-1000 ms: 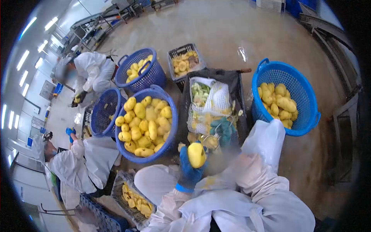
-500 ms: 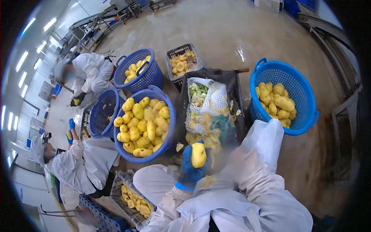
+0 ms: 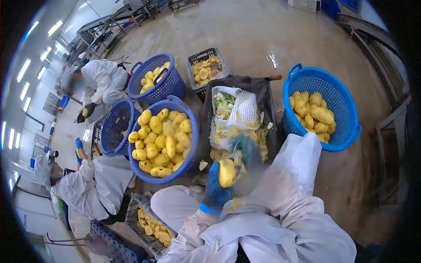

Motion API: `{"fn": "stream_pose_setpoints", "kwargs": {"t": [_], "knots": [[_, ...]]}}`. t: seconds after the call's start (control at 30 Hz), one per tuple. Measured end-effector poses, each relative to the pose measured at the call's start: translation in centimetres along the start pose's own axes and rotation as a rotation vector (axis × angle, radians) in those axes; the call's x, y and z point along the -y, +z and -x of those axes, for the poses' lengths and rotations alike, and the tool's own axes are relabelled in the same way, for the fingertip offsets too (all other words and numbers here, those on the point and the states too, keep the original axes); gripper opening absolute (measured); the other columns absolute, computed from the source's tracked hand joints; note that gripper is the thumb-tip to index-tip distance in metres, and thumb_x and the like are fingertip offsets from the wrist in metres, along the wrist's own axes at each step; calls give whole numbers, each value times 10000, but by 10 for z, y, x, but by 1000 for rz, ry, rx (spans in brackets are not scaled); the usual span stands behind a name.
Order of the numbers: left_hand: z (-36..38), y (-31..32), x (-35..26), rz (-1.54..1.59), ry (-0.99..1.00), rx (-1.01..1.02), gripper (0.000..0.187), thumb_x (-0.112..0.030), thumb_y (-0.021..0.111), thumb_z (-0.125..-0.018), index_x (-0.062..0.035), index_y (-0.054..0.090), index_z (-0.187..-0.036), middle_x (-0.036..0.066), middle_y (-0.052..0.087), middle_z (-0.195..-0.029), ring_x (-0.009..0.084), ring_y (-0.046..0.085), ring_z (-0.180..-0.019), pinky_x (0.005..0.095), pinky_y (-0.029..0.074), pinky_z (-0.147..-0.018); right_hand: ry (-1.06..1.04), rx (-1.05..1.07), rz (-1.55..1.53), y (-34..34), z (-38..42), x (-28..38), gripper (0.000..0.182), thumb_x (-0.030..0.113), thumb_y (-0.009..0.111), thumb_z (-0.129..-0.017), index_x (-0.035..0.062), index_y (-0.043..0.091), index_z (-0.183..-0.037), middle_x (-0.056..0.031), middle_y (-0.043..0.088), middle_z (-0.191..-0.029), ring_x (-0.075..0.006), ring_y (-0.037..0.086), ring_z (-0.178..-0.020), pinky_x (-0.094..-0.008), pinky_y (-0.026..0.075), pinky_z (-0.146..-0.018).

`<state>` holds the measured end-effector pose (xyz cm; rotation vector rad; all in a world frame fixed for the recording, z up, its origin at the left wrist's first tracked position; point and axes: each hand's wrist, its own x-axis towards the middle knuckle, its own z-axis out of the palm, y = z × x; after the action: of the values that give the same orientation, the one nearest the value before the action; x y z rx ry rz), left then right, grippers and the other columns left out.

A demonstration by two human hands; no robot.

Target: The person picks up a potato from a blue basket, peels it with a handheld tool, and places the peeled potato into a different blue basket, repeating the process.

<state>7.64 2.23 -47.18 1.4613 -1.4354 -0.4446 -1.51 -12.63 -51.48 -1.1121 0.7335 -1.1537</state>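
My left hand [image 3: 215, 188], in a blue glove, is closed around a yellow peeled-looking potato [image 3: 227, 173]. Just beyond it, my right hand [image 3: 245, 148], in a green glove, is curled close to the potato's far end. Its fingers are blurred, and whatever they grip cannot be made out. Beneath both hands is a black-lined crate [image 3: 272, 118] with peel scraps, green trimmings and a white mesh net [image 3: 245, 110]. To the left stands a purple-blue basket [image 3: 193, 151] heaped with yellow potatoes [image 3: 168, 128].
A bright blue basket [image 3: 346, 103] with potatoes stands to the right. Farther left are another potato basket [image 3: 173, 85] and a nearly bare basket [image 3: 106, 131]. Crates hold cut potato pieces [image 3: 204, 70] and slices [image 3: 151, 228]. Two co-workers in white [image 3: 103, 81] sit at the left.
My right hand has moved left and nearer, up to the potato. The potato in my left hand has tilted and sits slightly differently.
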Motion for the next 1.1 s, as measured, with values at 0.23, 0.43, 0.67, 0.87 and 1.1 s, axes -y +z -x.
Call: {"fn": "stream_pose_setpoints", "kwargs": {"t": [0.23, 0.43, 0.67, 0.87, 1.1], "knots": [[-1, 5, 10, 860, -527, -91, 360, -266, 606, -892, -130, 500, -1208, 92, 588, -1133, 226, 588, -1043, 374, 507, -867, 110, 56, -161, 20, 34, 58, 305, 311, 498, -962, 49, 633, -884, -49, 652, -800, -128, 602, -674, -283, 498, -638], [-12, -4, -11, 1495, -888, -385, 358, -250, 604, -887, -100, 496, -1194, 82, 586, -1105, 219, 580, -1046, 371, 496, -888, 113, -52, -281, -11, -3, -21, 335, 318, 439, -978, 50, 639, -969, -33, 626, -774, -136, 583, -636, -279, 492, -635], [-14, -2, -21, 1206, -727, -288, 464, 62, 663, -753, -40, 460, -1158, 111, 585, -1056, 189, 600, -949, 299, 501, -827, 345, -90, -456, -6, 11, 10, 288, 272, 456, -964, 44, 632, -957, -39, 614, -792, -138, 581, -703, -287, 495, -668], [-3, -2, -18, 1042, -517, -77, 428, 40, 676, -751, -22, 467, -1120, 100, 601, -1066, 171, 610, -893, 285, 506, -782, 87, -74, -283, 26, 28, 40, 202, 199, 501, -950, 36, 619, -961, -35, 621, -773, -146, 600, -712, -292, 496, -660], [1, 2, -20, 1126, -517, -214, 362, -111, 631, -855, -49, 491, -1183, 111, 608, -1100, 219, 603, -968, 313, 524, -794, 146, 118, -353, 13, 27, 30, 274, 268, 515, -947, 19, 616, -1000, -61, 621, -828, -143, 596, -715, -288, 492, -666]]}}
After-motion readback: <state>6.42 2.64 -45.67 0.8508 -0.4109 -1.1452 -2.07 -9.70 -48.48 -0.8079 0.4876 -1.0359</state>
